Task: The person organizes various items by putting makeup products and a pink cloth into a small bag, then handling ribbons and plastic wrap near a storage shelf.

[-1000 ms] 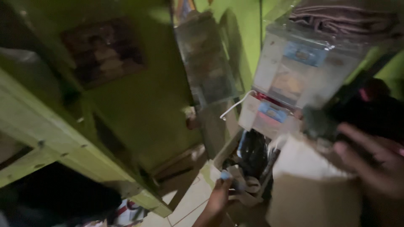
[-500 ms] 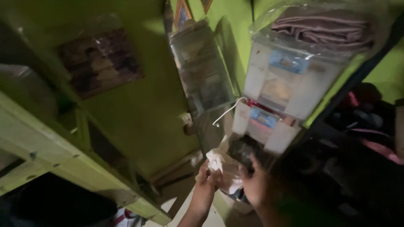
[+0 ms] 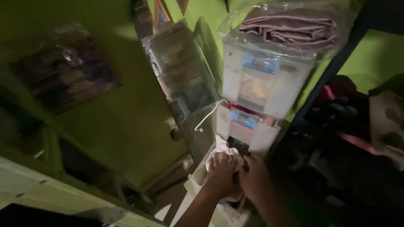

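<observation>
White crumpled cloth (image 3: 221,148), soft and pale, sits at the lower middle of the frame, gathered at the open front of the lowest drawer of a translucent plastic drawer tower (image 3: 257,90). Both hands meet on it. The left hand (image 3: 221,173) is clenched over the top of the bundle with its knuckles turned up, and the right hand (image 3: 253,178) presses in from the right side, its fingers lost in shadow against a dark piece of fabric (image 3: 238,146) just behind the white one. Whether the right hand grips the white cloth or the dark piece I cannot tell; the light is too dim.

As to progress, the cloth looks part way into the drawer: a fold of it stands above the left hand's knuckles and the rest is bunched under the palms, so it is neither fully stowed nor free of the opening. The drawer front stands open.

Higher in the frame, the tower's upper drawer with a blue label (image 3: 261,62) is shut, and a folded mauve blanket in a clear bag (image 3: 290,26) lies on top. A thin white cord (image 3: 209,116) hangs at the tower's left, against the green wall (image 3: 126,113).
</observation>
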